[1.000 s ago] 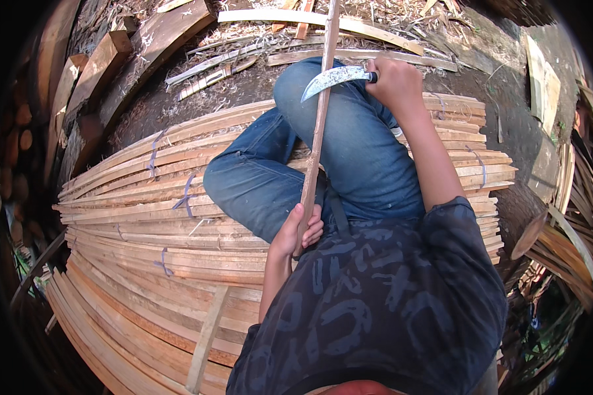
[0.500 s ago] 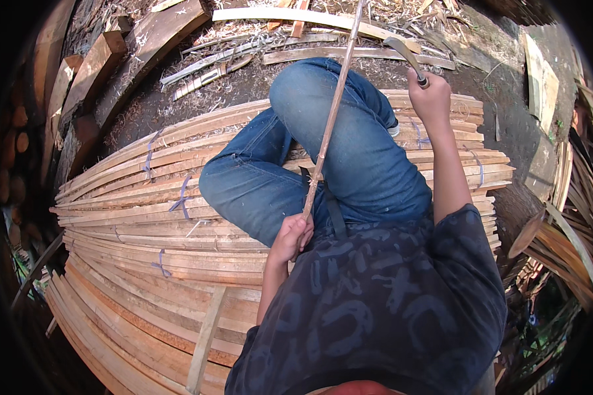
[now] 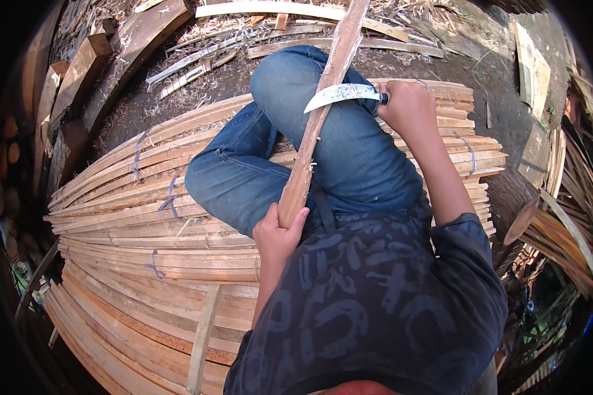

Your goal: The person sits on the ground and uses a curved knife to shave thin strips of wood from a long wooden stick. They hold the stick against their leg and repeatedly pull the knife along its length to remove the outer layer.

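A long wooden strip (image 3: pixel 303 172) slants up across my bent right leg, its broad rough face showing. My left hand (image 3: pixel 278 234) is closed round its near end, with the thumb on top. In my right hand (image 3: pixel 408 108) is the dark handle of a curved knife (image 3: pixel 339 97). The pale, speckled blade lies across the strip above my knee, its tip pointing left; whether it bites into the wood I cannot tell. Small splinters stick out from the strip's edge below the blade. The strip's far end runs past the top of the picture.
I sit on bundles of wooden strips (image 3: pixel 145 217) tied with purple string (image 3: pixel 169 197). Thick timber beams (image 3: pixel 122 62) lie at the far left. Shavings and loose slats (image 3: pixel 197 60) cover the ground ahead. At the right are a log (image 3: pixel 522 220) and a stack of thin strips (image 3: pixel 563 253).
The strip has turned from its narrow edge to its broad face. My right hand has brought the knife left and down, from beside the strip to across it.
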`<state>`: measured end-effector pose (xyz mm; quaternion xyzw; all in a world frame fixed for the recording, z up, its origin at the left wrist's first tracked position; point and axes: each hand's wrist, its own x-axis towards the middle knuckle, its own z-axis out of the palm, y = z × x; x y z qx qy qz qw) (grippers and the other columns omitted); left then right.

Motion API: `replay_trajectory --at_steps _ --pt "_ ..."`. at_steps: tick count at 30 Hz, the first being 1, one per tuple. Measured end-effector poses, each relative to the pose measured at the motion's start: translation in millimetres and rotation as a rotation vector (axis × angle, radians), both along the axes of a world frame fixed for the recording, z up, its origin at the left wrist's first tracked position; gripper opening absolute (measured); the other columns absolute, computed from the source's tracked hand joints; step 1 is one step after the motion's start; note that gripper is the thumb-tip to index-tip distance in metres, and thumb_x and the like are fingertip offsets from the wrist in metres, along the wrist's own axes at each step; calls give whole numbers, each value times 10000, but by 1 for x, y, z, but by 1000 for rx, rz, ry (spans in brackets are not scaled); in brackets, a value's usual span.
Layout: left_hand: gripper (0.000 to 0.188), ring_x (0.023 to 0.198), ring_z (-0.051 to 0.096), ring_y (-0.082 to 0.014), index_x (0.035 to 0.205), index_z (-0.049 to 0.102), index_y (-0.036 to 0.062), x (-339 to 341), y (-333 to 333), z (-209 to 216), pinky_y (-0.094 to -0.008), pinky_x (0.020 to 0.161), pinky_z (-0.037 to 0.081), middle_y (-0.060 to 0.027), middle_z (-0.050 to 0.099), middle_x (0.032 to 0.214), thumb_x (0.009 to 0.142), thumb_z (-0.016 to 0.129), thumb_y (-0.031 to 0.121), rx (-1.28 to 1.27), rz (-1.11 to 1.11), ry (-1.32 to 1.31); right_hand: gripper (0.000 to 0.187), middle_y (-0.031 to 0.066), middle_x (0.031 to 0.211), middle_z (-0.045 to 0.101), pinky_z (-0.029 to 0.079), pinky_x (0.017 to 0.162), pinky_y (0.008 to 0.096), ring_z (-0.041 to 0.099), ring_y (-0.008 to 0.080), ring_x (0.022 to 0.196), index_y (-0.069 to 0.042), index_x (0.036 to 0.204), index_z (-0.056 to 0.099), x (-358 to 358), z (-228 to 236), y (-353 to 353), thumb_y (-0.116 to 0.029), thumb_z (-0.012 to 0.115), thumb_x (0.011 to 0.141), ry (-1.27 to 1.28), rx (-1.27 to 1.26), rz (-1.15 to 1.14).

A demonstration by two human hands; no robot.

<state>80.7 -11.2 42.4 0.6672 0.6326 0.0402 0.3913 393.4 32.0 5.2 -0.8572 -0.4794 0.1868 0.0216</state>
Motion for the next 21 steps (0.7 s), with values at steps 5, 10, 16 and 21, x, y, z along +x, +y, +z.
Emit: replay_trajectory --at_steps 5,10,16,21 --pt "500 593 591 -428 736 538 13 2 -2 2 -445 529 456 -214 581 600 764 741 469 43 -15 24 209 184 752 676 545 661 438 677 356 713 -91 823 717 8 -4 9 -291 684 771 -55 -24 20" --pt "522 605 604 -426 758 544 9 13 3 11 -463 546 462 -214 593 609 775 715 502 -8 6 56 222 183 823 690 543 722 446 679 361 812 -76 847 713 23 -12 27 -272 653 762 -110 0 -11" --pt "531 618 611 -431 783 564 -6 -19 -18 4 -473 560 471 -226 605 626 774 710 504 -6 3 63 363 229 1067 662 494 862 474 625 382 1034 -2 991 699 203 -19 -28 -279 553 807 -293 -114 -706" --pt "519 626 624 -422 837 584 -3 0 -8 3 -468 562 476 -225 611 633 765 724 492 -32 -5 109 357 230 837 674 501 755 474 644 416 854 -24 850 703 126 -2 -44 -361 585 857 -153 -31 -507"
